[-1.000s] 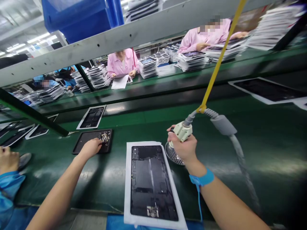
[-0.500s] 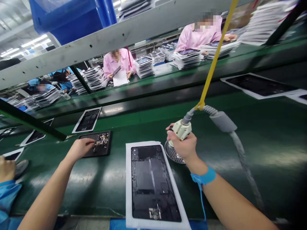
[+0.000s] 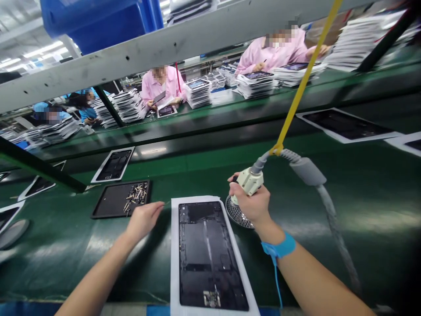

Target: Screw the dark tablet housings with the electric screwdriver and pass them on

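An open black tablet back panel lies on a white sheet in front of me on the green belt. My left hand is pinched on a small thin part, near the panel's upper left corner. My right hand is wrapped round a pale electric screwdriver that hangs from a yellow cord with a grey hose. The tool stands over a round perforated metal dish just right of the panel. A black tray with several small screws and parts lies to the left.
More panels on white sheets lie along the belt, far left and far right. A grey shelf beam crosses overhead. Across the line, people in pink coats work beside stacks of panels. A blue wrist strap is on my right wrist.
My left hand has left the black tray and moved right to the panel's upper left corner, pinching a small part. My right hand and screwdriver have stayed put.
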